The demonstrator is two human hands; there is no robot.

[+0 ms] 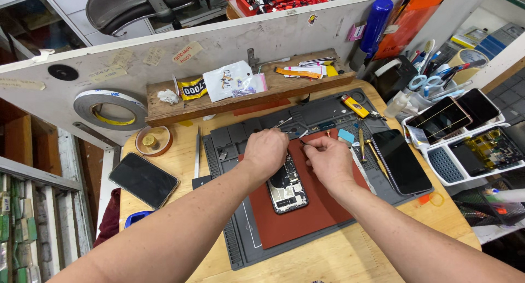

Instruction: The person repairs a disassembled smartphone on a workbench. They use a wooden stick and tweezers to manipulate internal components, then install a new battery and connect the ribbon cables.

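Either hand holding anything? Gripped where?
Left hand pinches thin metal tweezers over the opened phone; grip point hidden. Right hand: cannot tell.

So the opened phone [286, 189] lies mid-frame on a pad [306, 220], which sits on a work mat [240, 244] on the desk [350, 258]. Another phone [144, 179] lies at left, one more [401, 161] at right, and a shelf [219, 102] runs behind, upper middle.

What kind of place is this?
Probably a phone repair bench: an opened phone lies on a red mat under both hands, with spare phones and a tray of tools nearby.
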